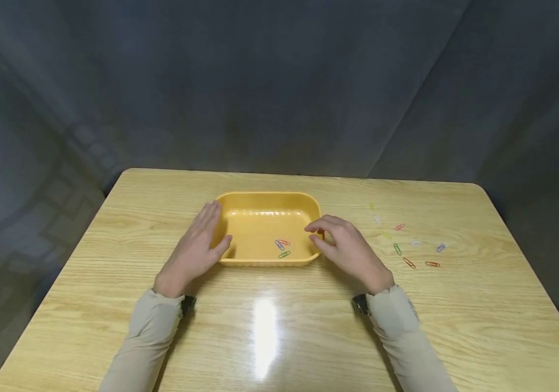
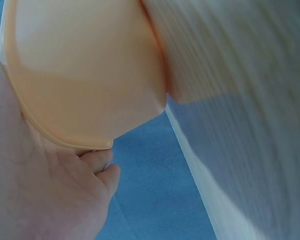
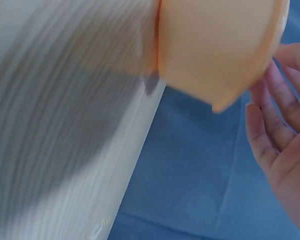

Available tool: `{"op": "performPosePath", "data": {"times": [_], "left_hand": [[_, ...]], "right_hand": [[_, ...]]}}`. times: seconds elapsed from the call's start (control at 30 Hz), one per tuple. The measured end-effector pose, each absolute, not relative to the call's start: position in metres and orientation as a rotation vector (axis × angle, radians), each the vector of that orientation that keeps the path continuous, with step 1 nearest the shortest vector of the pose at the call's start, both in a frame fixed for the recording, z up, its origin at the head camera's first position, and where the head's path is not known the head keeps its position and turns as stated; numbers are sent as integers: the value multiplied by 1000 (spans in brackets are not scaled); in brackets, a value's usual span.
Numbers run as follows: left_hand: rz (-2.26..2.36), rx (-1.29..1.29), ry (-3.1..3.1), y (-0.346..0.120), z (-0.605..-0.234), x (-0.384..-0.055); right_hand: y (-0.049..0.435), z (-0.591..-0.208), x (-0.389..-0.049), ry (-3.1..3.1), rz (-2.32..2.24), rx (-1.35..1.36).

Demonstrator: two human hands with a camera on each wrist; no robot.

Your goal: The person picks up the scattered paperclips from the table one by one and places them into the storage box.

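Observation:
A yellow plastic tray [image 1: 259, 228] stands on the table with a blue, a red and a green paper clip [image 1: 284, 254] lying in it, toward its front right. My left hand [image 1: 196, 247] rests along the tray's left end, fingers straight and thumb over the rim. In the left wrist view, the palm lies against the tray's rim [image 2: 45, 132]. At the opposite end, my right hand [image 1: 348, 245] has its thumb and forefinger loosely bent over the rim, with a gap between them. Its other fingers [image 3: 275, 125] sit just outside the tray in the right wrist view.
Several loose paper clips in various colours, among them a green clip [image 1: 397, 249] and a red clip [image 1: 409, 263], lie scattered to the right of the tray. The wooden table [image 1: 318, 337] has a dark curtain [image 1: 279, 98] behind it.

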State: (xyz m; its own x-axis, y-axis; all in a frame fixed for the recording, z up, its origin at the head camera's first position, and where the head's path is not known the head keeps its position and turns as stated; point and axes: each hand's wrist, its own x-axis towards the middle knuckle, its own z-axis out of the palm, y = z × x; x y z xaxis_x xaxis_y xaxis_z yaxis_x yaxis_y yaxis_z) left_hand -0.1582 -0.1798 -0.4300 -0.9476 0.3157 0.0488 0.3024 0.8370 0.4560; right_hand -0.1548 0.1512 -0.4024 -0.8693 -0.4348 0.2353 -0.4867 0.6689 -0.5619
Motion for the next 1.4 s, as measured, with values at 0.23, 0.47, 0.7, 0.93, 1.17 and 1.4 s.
{"op": "performPosePath", "data": {"times": [0.23,0.47,0.7,0.93,1.17,1.4], "left_hand": [[750,511,2982,-181,-431,-159],[751,514,2986,-181,-431,-158],[748,519,2988,-181,-430,-158],[744,513,2986,-180,-430,-158],[734,521,2994,-180,-430,-158],[731,513,2991,-180,-429,-158]], "right_hand": [[176,-401,-149,-2799,940,699],[195,-403,-144,-2805,882,661],[213,-406,-138,-2822,852,644],[228,-408,-133,-2845,833,608],[243,-408,-126,-2874,766,577],[260,-407,-120,-2915,771,531]]}}
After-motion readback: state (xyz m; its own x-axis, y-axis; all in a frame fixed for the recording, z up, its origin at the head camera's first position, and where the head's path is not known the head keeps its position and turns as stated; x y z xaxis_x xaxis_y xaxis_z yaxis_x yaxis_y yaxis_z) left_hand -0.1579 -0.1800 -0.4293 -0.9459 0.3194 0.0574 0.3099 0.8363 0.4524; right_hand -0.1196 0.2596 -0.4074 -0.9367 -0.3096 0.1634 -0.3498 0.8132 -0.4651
